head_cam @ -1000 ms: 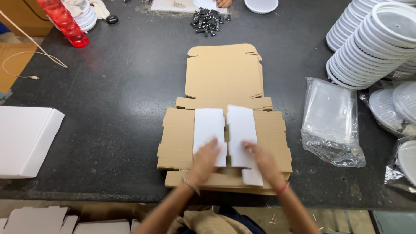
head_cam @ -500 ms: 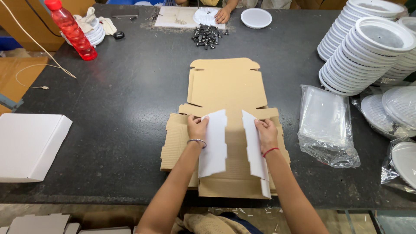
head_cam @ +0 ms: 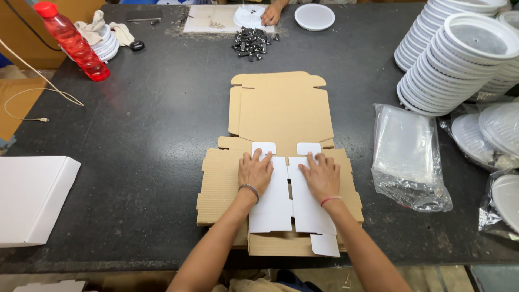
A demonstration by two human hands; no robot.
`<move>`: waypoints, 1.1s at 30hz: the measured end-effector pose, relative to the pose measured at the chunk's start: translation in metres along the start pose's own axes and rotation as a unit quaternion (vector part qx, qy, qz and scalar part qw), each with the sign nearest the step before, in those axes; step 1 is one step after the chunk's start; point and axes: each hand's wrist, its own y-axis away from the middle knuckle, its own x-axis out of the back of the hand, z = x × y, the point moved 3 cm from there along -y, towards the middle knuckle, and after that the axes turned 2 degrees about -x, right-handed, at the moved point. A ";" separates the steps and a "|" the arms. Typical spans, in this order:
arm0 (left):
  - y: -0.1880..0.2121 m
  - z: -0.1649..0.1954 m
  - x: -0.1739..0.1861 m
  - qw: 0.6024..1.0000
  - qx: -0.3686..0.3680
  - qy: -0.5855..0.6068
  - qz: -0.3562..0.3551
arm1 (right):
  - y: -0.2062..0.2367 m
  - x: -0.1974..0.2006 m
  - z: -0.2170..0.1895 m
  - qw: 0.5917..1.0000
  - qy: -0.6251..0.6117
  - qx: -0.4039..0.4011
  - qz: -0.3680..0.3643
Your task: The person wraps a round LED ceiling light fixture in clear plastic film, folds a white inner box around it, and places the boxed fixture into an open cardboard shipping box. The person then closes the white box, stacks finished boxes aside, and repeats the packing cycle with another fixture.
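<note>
Your left hand (head_cam: 255,172) and right hand (head_cam: 321,176) lie flat, fingers spread and released, pressing the two white side flaps (head_cam: 292,203) down over the middle of the flat cardboard box blank (head_cam: 278,111). Neither hand grips anything; the palms just hold the flaps against the brown board. The blank sits at the near edge of the dark table (head_cam: 162,130), right in front of you, its long lid panel stretching away from you.

As for progress, the flaps are folded inward and lie nearly edge to edge (a thin gap shows between them), but the outer brown panels lie flat and the lid panel is unfolded, so most of the box looks unformed.

Around you: a stack of white boxes (head_cam: 32,197) to the left, a red bottle (head_cam: 70,40) at the far left, a heap of small dark metal parts (head_cam: 253,40) beyond the blank, stacked white round lids (head_cam: 459,51) on the right, and a clear plastic bag (head_cam: 408,154) just beside the blank. Another person's hand (head_cam: 270,13) works at the far edge. Nothing crowds the blank except that bag.
</note>
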 end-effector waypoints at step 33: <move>0.060 -0.066 0.114 0.850 0.203 0.450 0.182 | 0.054 0.082 0.127 0.835 -0.537 -0.116 0.028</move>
